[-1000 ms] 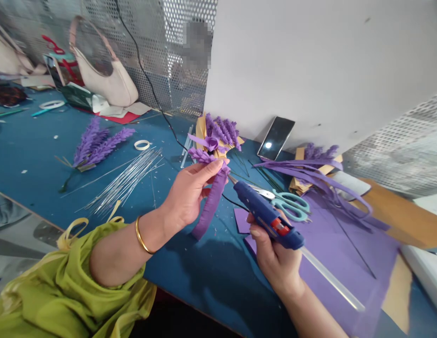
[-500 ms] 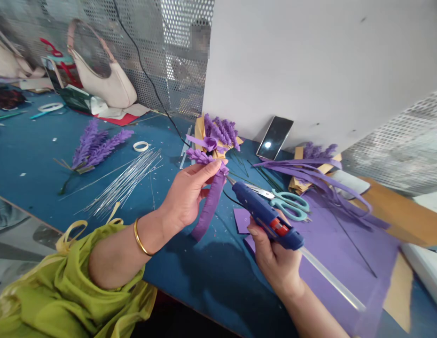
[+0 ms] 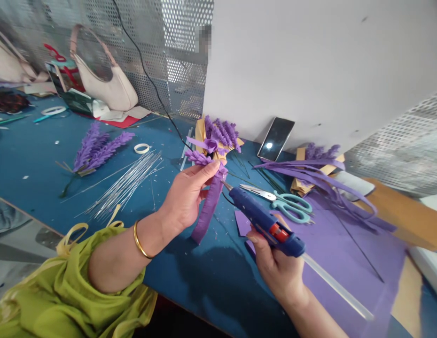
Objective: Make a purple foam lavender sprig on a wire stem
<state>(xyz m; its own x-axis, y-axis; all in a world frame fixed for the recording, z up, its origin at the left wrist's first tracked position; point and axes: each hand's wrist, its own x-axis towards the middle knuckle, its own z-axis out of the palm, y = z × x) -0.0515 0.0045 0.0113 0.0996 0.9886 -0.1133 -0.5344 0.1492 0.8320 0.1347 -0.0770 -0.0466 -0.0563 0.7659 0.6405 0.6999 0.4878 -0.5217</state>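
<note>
My left hand [image 3: 185, 197] pinches a purple fringed strip [image 3: 207, 206] between thumb and forefinger near its upper end; the strip's free length hangs down past the palm, above the blue table [image 3: 35, 159]. My right hand [image 3: 275, 263] is closed around the grip of a blue glue gun [image 3: 266, 220]. The gun's nozzle points up-left, and its tip sits just beside the strip near my left fingertips; I cannot tell whether they touch. A clear glue stick [image 3: 338, 288] protrudes from the rear of the gun. Teal scissors [image 3: 287, 202] lie on the table just beyond the gun. A bundle of wires [image 3: 125, 185] lies to the left of my left hand. A phone [image 3: 276, 138] leans against the white board [image 3: 310, 61].
</note>
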